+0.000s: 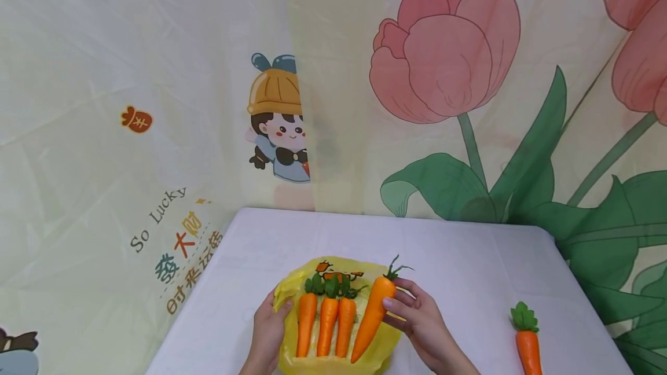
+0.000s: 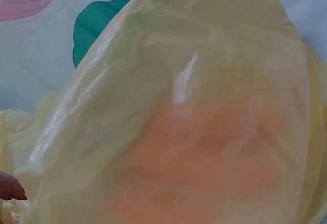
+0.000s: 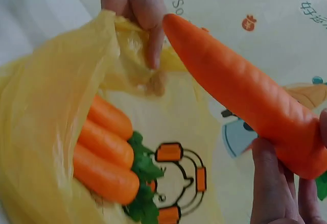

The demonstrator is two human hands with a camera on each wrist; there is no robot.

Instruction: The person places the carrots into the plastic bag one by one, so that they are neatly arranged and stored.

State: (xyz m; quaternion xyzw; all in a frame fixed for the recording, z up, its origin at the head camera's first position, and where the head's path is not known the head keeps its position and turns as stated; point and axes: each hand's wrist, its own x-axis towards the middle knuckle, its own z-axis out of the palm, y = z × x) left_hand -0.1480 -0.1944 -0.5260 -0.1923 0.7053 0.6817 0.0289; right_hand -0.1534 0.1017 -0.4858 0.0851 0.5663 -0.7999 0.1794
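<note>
My left hand [image 1: 268,326] pinches the left rim of a yellow plastic bag [image 1: 288,294], with thumb inside the opening. Inside lie three orange carrots [image 1: 327,326] side by side, their leafy green tops toward the bag's mouth. The right hand [image 1: 426,324] grips a larger carrot [image 1: 373,320] near its stem end, thumb and fingers on opposite sides. In the right wrist view this carrot [image 3: 240,86] is held above the bag, its tip slanting up toward the left hand [image 3: 135,9]. Bag plastic [image 2: 214,45] fills most of the left wrist view, with blurred orange showing through.
Another carrot [image 1: 529,349] with a leafy top lies on the white-covered table [image 1: 469,282] at the right, partly cut off by the frame. Behind the table hangs a printed cloth [image 1: 333,132] with tulips and cartoon figures.
</note>
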